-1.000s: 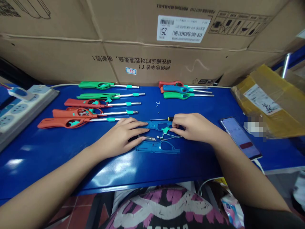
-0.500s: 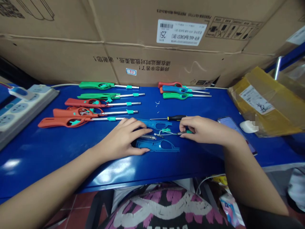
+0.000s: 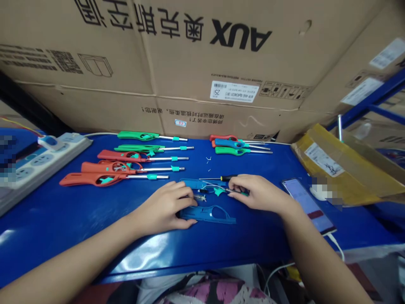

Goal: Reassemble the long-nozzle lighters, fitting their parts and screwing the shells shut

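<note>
My left hand [image 3: 174, 207] has its thumb and fingers curled around the left end of the near blue lighter shell half [image 3: 209, 214]. Beside its fingertips lies a small clear and metal part [image 3: 200, 197], partly covered. Beyond is the other blue shell half [image 3: 193, 183], lying flat. My right hand [image 3: 253, 191] is closed in a pinch on a narrow metal tube with a teal piece [image 3: 244, 194], mostly hidden by the fingers. Thin wires [image 3: 211, 184] run left from it, close to a teal trigger [image 3: 218, 192] and a small dark part [image 3: 203, 191].
A screwdriver [image 3: 223, 178] lies behind my right hand, near tiny screws [image 3: 209, 159]. Red lighters [image 3: 95, 179] and green lighters [image 3: 137, 135] lie left; several more lighters [image 3: 229, 150] lie at the back. A power strip [image 3: 47, 158], a phone [image 3: 305, 202] and a yellow-taped box [image 3: 335, 164] flank them.
The view has tilted up, showing more of the big carton. My right hand has moved left with the metal tube, bringing the wires over the far shell half. My left hand stays on the near shell.
</note>
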Available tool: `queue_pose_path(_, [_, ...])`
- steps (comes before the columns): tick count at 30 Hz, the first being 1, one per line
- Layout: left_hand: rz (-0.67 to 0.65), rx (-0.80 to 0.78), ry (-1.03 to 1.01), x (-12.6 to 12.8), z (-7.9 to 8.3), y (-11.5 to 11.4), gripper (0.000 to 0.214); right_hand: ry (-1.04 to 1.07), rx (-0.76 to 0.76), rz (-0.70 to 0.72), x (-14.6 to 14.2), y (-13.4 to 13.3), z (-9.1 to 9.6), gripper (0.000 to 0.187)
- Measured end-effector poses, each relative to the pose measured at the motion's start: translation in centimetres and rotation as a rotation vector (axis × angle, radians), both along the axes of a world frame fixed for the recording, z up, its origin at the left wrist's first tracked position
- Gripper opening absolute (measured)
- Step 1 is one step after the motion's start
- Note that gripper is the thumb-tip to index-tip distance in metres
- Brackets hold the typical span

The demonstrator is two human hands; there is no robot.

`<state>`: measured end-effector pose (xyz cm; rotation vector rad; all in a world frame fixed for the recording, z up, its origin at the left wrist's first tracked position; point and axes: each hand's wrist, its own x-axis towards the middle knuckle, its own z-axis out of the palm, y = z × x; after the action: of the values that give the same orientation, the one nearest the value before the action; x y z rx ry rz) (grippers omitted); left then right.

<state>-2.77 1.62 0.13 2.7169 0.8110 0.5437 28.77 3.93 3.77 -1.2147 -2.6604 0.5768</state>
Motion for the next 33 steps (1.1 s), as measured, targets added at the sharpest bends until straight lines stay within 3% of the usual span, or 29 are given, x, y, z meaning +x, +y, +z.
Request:
queue_pose_path(7, [0.048, -0.017, 0.016, -0.2, 0.1, 0.1, 0.026, 0.060, 0.046, 0.015, -0.1, -0.3, -0.1, 0.011])
queue_pose_path(11, [0.060, 0.006, 0.028, -0.4, 0.2, 0.3, 0.026, 0.223, 0.061, 0.052, -0.2, -0.5, 0.1, 0.009])
queue_pose_path(14, [0.060, 0.012, 0.028, -0.5, 0.3, 0.5, 0.026, 0.329, -0.010, 0.076, -0.3, -0.6, 0.1, 0.009])
queue_pose_path(21, [0.042, 0.012, 0.039, -0.6, 0.4, 0.7, 0.027, 0.099, -0.260, 0.113, 0.1, -0.2, -0.3, 0.010])
queue_pose_path(33, [0.039, 0.027, 0.055, -0.8, 0.2, 1.2, 0.028, 0.056, -0.312, 0.095, 0.5, 0.1, -0.4, 0.015])
